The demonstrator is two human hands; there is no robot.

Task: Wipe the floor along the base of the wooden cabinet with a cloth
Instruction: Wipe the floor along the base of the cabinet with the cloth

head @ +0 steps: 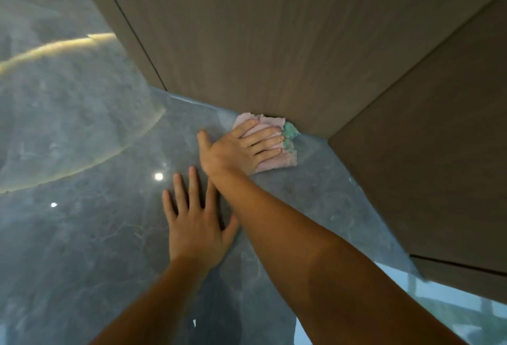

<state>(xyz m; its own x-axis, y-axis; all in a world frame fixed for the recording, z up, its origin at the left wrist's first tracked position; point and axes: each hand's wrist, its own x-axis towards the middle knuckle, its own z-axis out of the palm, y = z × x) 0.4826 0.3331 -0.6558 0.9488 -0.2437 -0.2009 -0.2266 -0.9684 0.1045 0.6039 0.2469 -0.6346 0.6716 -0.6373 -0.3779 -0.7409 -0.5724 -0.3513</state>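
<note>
A crumpled pink cloth [277, 162] with a green patch lies on the glossy grey marble floor [90, 235], pushed right against the base of the wooden cabinet [274, 43]. My right hand [238, 150] presses flat on top of the cloth, fingers spread and pointing right, thumb out on the floor. My left hand [193, 218] rests palm down on the bare floor just in front of it, fingers apart, holding nothing. My right forearm crosses over the left hand's thumb side.
The cabinet turns an inner corner to the right of the cloth, where a second wooden panel [428, 166] runs toward me. Ceiling lights and a curved light strip reflect in the floor at left.
</note>
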